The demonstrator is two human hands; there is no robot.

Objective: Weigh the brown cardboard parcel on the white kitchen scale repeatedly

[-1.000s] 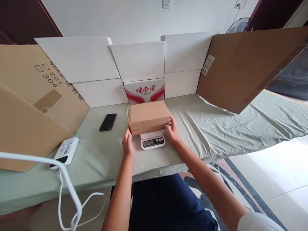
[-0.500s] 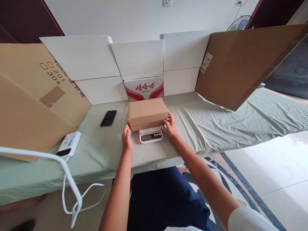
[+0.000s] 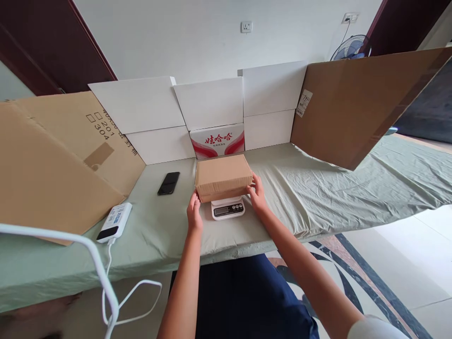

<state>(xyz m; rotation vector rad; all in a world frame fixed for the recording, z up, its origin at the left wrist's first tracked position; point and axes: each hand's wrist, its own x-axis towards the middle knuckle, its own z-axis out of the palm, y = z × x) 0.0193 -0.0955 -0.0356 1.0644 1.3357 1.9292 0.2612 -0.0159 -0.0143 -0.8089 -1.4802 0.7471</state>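
Observation:
A closed brown cardboard box [image 3: 224,176] rests over a small white digital scale [image 3: 229,213], whose front with display and buttons shows below it. The box hides the scale's platform. My left hand [image 3: 194,209] holds the box at its lower left front corner, fingers against the side. At the opposite end, my right hand [image 3: 256,192] grips the right front corner, with the thumb on the front face. Whether the box's full weight lies on the scale I cannot tell.
Left of the box lie a black phone [image 3: 168,183] and a white power bank [image 3: 115,222] with a white cable [image 3: 141,283]. White panels [image 3: 212,103] and a red-and-white carton [image 3: 219,140] stand behind. Large cardboard sheets [image 3: 353,103] flank the green cloth [image 3: 275,165].
The view has tilted up and shifted slightly left, so everything appears lower and further right. Both hands keep their hold on the box, which stays over the scale.

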